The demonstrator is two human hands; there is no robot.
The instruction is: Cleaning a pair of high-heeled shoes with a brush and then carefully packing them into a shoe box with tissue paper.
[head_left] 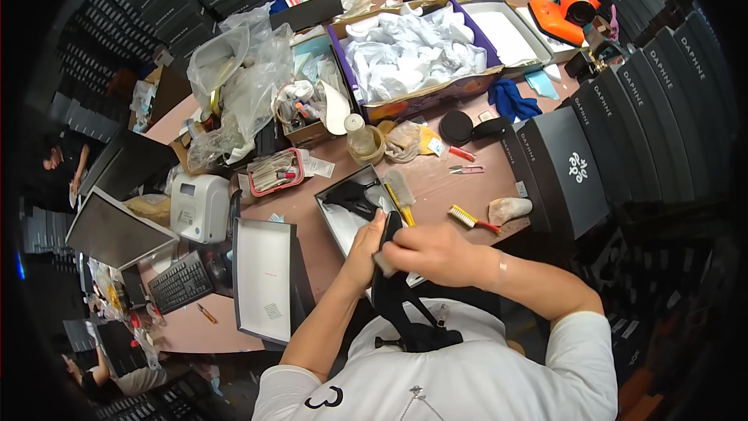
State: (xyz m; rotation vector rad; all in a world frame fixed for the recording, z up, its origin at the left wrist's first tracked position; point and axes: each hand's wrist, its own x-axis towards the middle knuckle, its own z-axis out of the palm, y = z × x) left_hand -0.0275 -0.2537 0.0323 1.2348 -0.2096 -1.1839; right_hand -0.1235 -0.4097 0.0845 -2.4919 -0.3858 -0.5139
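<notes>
The left hand [365,245] grips the front of a black high-heeled shoe [401,296], fingers closed around it, heel pointing down toward the person's lap. The right hand [428,252] presses a small pale object, perhaps an eraser or cloth, against the shoe's upper, fingers curled on it. Just behind lies an open shoebox [336,222] with the other black shoe [348,196], a yellow brush [472,220] to its right.

Bright even overhead light; fisheye bending, dark vignetted rim.
</notes>
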